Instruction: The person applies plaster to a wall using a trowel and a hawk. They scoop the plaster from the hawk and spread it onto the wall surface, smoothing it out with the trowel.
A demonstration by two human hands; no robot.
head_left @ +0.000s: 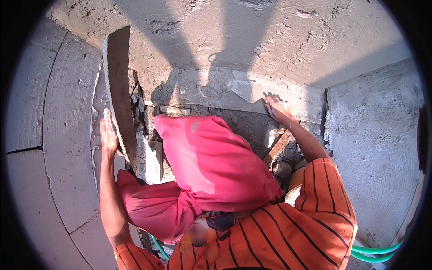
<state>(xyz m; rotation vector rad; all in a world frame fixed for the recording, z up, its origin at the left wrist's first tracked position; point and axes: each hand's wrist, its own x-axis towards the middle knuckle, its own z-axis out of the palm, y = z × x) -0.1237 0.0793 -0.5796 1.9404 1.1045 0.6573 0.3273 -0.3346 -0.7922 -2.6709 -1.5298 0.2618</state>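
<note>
My right hand is closed around the handle end of a pointing trowel. The trowel's blade points left and lies against a smoothed strip of wet mortar along the base of the plastered wall. At the left, my left hand rests with its fingers stretched along the pale edge of a long grey-brown board. The board stands tilted beside the grey block wall, and its face carries dried mortar. Some of the left fingers are hidden.
Rough plaster covers the wall ahead. Large grey blocks line the left; a grey slab closes the right. Rubble, a brick piece and stones lie below the mortar strip. A green hose is at lower right.
</note>
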